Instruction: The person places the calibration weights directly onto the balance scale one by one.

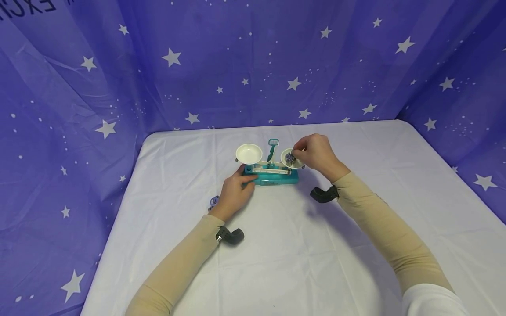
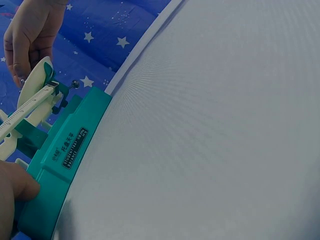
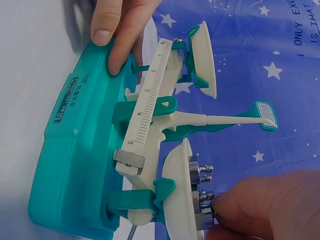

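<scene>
A teal balance scale (image 1: 276, 177) with two cream pans stands on the white table. My left hand (image 1: 236, 195) grips the left end of its base, with the thumb on the front side in the left wrist view. Several shiny metal weights (image 3: 202, 172) with knobbed tops sit together in the right pan (image 3: 179, 185). At that pan my right hand (image 1: 316, 153) pinches one weight (image 3: 204, 218) between thumb and finger, partly hidden by the fingertips. The left pan (image 1: 249, 154) holds nothing and sits higher than the right one.
Behind my left wrist lies a small purplish piece with metal knobs (image 1: 214, 202), partly covered by the hand. A purple star-printed curtain (image 1: 237, 66) hangs behind the white table (image 1: 276, 263). The scale's teal pointer plate (image 1: 273, 142) rises between the pans.
</scene>
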Demonstrator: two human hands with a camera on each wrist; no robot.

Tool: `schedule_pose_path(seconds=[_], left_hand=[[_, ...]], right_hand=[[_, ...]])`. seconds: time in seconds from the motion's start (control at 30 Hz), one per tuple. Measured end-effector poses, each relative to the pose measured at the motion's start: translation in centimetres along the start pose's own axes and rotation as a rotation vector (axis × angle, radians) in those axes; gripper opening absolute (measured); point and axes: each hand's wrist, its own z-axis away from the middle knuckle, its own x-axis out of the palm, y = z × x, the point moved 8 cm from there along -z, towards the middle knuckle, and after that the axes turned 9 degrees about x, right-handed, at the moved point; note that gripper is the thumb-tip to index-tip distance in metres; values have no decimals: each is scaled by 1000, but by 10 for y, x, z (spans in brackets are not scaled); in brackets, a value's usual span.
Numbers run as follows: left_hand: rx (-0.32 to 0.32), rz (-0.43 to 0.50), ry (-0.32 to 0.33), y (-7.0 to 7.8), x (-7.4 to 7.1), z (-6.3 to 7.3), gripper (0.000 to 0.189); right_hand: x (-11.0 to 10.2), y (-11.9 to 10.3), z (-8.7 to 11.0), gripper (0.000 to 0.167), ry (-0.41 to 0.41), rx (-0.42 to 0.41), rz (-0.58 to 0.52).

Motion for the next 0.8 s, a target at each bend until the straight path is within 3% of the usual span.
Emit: schedule_pose_path(seconds=[0.4,0.6,0.8], left_hand=[[4,0,6,-1,1,0,28],[6,3,9,2,0,-1,28],[16,-11,11,2,0,0,28]], right_hand=[[-6,3,1,25,11,15,-25],[-24,15,11,24,105,-1,-138],[-39,40,28,24,165,16,-201]])
